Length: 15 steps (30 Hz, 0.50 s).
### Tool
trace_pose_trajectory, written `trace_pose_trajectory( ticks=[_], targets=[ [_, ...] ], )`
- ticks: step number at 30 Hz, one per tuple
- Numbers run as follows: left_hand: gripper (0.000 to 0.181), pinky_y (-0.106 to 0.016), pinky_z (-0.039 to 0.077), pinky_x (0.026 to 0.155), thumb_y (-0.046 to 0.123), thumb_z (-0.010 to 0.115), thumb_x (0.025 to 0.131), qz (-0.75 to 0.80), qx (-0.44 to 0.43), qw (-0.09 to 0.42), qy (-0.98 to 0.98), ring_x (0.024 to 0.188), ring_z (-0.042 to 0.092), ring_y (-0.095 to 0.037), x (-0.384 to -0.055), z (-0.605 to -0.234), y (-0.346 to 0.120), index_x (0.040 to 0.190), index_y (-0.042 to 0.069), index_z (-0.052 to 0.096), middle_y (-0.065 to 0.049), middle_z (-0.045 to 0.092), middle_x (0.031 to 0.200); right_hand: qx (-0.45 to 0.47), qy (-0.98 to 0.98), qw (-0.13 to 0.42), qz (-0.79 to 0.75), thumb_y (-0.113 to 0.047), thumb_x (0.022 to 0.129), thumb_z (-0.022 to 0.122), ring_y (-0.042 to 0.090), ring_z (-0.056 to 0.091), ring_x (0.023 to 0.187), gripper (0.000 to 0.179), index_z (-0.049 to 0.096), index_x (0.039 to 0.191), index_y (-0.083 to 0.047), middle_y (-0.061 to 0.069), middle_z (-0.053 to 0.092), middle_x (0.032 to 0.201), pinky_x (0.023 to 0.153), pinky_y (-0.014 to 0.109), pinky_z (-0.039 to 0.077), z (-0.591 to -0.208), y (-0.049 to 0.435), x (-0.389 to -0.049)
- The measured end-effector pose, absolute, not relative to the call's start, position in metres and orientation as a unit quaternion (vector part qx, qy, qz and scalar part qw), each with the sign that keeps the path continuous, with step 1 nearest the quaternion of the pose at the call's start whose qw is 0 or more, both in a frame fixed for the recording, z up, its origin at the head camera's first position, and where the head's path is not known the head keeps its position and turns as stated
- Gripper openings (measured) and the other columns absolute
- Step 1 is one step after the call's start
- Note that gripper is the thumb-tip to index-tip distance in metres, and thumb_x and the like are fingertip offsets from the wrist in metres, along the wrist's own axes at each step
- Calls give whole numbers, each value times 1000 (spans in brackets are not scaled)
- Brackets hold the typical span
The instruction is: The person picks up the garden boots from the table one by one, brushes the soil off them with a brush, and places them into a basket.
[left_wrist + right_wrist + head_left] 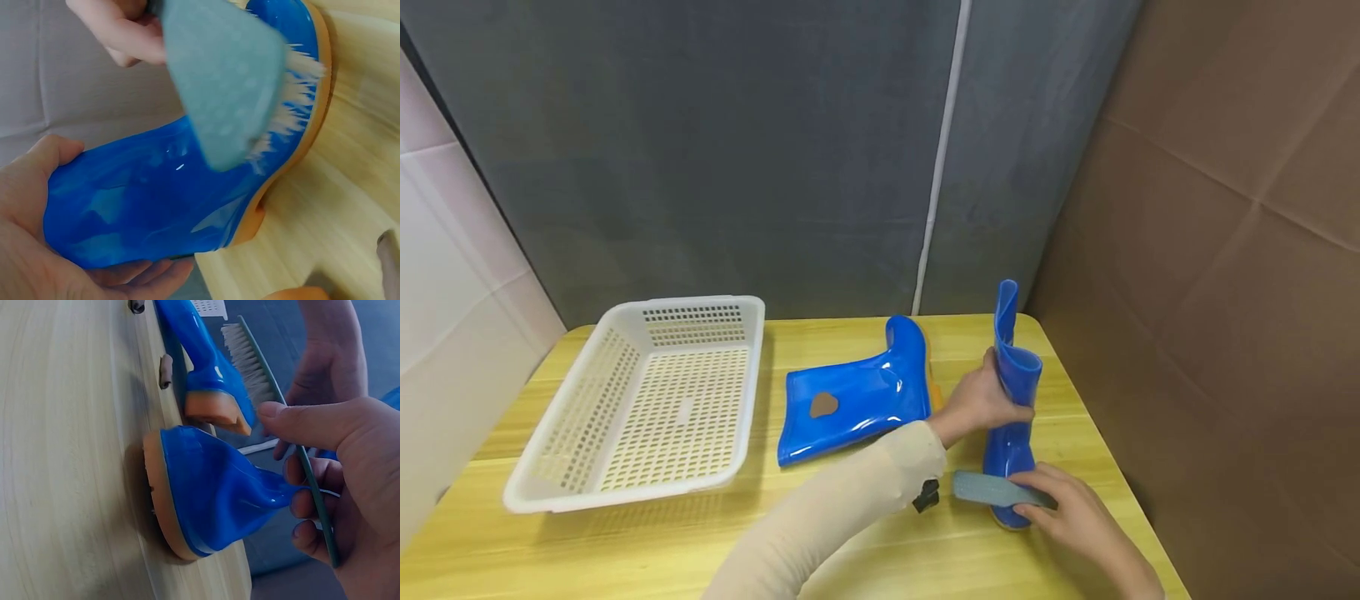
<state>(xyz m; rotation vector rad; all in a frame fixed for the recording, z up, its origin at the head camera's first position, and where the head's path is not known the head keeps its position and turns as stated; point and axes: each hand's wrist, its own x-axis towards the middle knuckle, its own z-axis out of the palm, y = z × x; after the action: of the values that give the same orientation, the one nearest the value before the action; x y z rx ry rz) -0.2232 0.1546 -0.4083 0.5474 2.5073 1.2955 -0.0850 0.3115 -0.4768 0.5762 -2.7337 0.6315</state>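
A blue rain boot [1009,450] with an orange sole stands upright at the table's right side. My left hand [983,402] grips its shaft; the top opening is squeezed into a fold. My right hand [1071,510] holds a grey-green brush [988,488] by its handle, thumb on one side and fingers on the other. In the left wrist view the brush's pale bristles [290,112] lie over the boot's foot. A second blue boot [880,387] lies on its side left of my left hand, with a brown patch [823,405] on its shaft.
A white plastic basket [748,417] with a perforated bottom stands on the left of the wooden table [917,550]. Grey cloth [737,167] hangs behind, and brown cloth [1225,292] borders the right edge. A small brown piece [165,370] shows near the lying boot.
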Motion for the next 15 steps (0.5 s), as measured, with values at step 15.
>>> trace_pose_trajectory(
  ticks=[15],
  targets=[
    [91, -43, 58, 93, 38, 81, 76, 454, 205, 93, 862, 113, 68, -24, -232, -428, 162, 150, 19, 30, -6, 63, 134, 206, -937, 152, 237, -11, 73, 85, -6, 45, 74, 38, 74, 109, -17, -18, 57, 88, 61, 18, 41, -475, 319, -82]
  ],
)
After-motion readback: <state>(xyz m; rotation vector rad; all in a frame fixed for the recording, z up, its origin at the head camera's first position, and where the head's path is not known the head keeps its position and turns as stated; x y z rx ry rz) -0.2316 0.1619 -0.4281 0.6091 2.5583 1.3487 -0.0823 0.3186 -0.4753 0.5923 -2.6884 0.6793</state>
